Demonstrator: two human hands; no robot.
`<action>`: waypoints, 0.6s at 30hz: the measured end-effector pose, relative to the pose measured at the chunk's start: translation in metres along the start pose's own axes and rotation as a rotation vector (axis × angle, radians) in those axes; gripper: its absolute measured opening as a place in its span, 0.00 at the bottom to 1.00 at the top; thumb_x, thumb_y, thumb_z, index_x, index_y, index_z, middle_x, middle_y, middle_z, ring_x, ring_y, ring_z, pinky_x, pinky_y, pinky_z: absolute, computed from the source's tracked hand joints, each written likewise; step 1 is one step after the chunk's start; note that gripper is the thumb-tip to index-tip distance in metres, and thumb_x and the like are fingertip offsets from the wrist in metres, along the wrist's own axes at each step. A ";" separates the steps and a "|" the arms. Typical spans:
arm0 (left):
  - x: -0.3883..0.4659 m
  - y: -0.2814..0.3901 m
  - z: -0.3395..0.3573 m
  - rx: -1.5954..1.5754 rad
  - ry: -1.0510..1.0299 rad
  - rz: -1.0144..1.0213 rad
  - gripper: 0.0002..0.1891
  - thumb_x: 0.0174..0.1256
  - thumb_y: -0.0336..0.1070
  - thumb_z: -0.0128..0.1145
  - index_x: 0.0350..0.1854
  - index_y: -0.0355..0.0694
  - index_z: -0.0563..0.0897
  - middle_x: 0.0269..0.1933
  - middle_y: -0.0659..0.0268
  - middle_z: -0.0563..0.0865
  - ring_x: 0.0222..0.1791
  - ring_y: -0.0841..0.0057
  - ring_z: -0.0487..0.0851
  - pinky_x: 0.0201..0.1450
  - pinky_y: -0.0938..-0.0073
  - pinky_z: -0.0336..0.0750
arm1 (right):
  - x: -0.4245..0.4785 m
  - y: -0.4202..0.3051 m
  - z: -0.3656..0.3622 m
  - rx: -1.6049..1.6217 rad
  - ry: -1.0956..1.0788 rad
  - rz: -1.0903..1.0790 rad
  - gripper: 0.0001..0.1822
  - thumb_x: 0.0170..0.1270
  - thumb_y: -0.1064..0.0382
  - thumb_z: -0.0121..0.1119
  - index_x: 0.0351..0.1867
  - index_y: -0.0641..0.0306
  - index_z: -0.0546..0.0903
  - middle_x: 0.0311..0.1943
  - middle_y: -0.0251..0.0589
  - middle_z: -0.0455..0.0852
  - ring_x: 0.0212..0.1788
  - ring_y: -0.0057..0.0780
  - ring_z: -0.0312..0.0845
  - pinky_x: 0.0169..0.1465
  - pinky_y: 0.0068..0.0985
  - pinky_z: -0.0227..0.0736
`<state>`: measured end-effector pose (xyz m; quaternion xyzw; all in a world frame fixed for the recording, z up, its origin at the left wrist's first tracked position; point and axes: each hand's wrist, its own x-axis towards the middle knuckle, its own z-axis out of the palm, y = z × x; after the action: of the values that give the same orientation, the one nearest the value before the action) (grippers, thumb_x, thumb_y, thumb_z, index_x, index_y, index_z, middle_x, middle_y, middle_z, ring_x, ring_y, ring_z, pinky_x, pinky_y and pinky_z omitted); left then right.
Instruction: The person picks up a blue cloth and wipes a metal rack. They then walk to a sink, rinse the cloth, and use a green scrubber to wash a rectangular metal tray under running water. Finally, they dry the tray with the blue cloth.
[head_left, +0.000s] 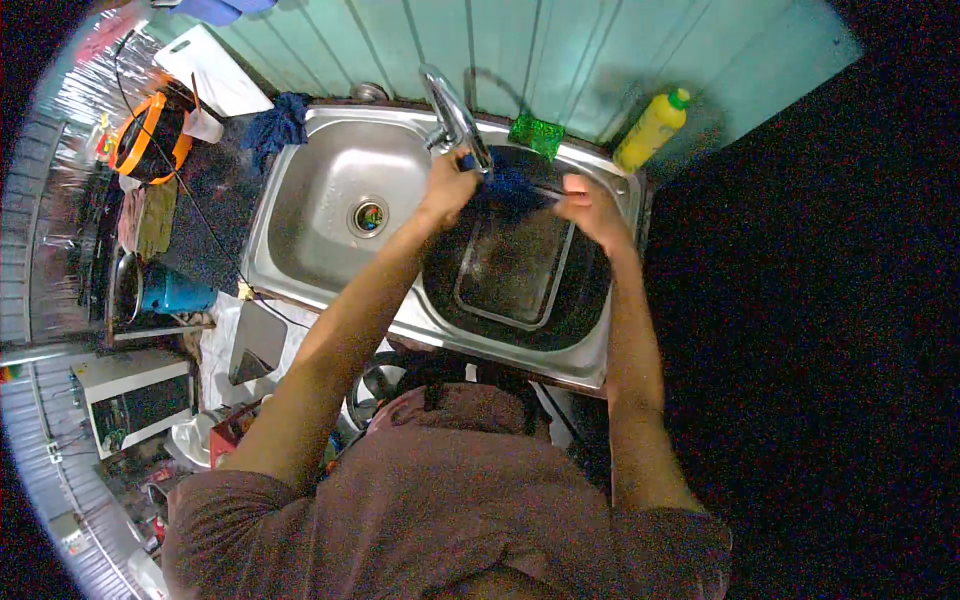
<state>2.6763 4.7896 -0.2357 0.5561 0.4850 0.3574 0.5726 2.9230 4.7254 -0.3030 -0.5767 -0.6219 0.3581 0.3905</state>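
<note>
My left hand (451, 186) is at the faucet spout, closed on a dark blue cloth (510, 184) over the right basin. My right hand (592, 210), somewhat blurred, pinches a thin, shiny utensil at the right; its far end meets the cloth, and its kind cannot be told. The chrome faucet (459, 116) arches over the cloth; whether water runs cannot be told. Below my hands, a clear rectangular container (514, 270) lies in the dark right basin of the stainless steel double sink (420, 319).
A green scouring sponge (537, 135) and a yellow dish soap bottle (651, 131) stand along the back rim. The left basin (322, 187) has a drain strainer. Left of the sink are another blue cloth (276, 129), a white cutting board (214, 71), an orange-rimmed container (154, 139) and a hanging black cable.
</note>
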 end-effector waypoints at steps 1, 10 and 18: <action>-0.002 0.002 0.003 -0.008 -0.002 0.032 0.14 0.46 0.21 0.56 0.39 0.35 0.81 0.30 0.68 0.82 0.30 0.80 0.79 0.35 0.79 0.74 | -0.006 -0.010 0.023 0.159 0.002 -0.078 0.42 0.45 0.63 0.69 0.64 0.68 0.62 0.61 0.50 0.69 0.63 0.39 0.65 0.64 0.28 0.60; -0.020 -0.015 -0.063 -0.161 -0.496 -0.141 0.34 0.50 0.23 0.60 0.63 0.42 0.63 0.54 0.63 0.75 0.51 0.74 0.76 0.54 0.72 0.73 | 0.013 -0.107 0.067 -0.066 -0.162 -0.169 0.41 0.35 0.76 0.66 0.59 0.62 0.65 0.54 0.44 0.70 0.56 0.35 0.67 0.60 0.27 0.62; -0.024 -0.019 -0.023 -0.578 -0.597 -0.321 0.35 0.54 0.35 0.66 0.64 0.45 0.62 0.58 0.64 0.71 0.58 0.73 0.71 0.58 0.66 0.72 | 0.059 -0.082 0.101 0.842 -0.065 0.183 0.17 0.47 0.68 0.54 0.42 0.64 0.75 0.40 0.48 0.73 0.49 0.39 0.69 0.55 0.30 0.64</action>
<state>2.6449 4.7713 -0.2486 0.3695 0.2589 0.2086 0.8677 2.7946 4.7786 -0.2697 -0.4084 -0.3798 0.6318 0.5384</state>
